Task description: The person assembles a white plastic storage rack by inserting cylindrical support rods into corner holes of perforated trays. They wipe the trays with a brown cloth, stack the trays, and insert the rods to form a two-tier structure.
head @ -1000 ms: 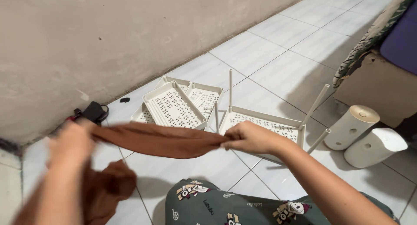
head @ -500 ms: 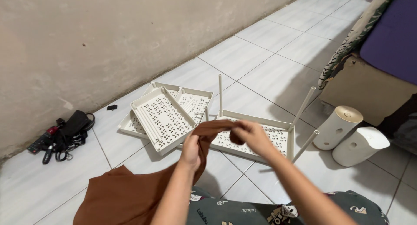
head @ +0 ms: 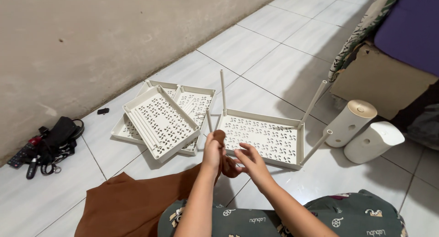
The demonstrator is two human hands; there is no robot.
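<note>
The left hand (head: 213, 150) is pinching the gathered end of a rust-brown cloth (head: 137, 200) between closed fingers, a small fold of it poking up above the thumb. The right hand (head: 249, 161) is meeting it just beside, its fingers half curled and touching the same bunched end from below, with the fingertips spread loosely rather than clamped. From that grip the cloth is trailing down and to the left, spreading into a wide crumpled heap on the white tiled floor (head: 283, 54) next to the person's lap, which is covered in dark green printed fabric (head: 320, 216). Just beyond the hands, a cream perforated plastic shelf tray (head: 265, 137) is lying flat with thin white poles (head: 222, 91) standing up from its corners, some upright and some leaning. To its left, more perforated trays (head: 160, 120) are lying stacked at an angle near the plain wall (head: 91, 36). Further left, a black tangle of cords and small devices (head: 50, 145) is sitting by the wall. On the right, two cream cylindrical containers (head: 363, 129) are resting beside a cardboard box (head: 379, 81).
</note>
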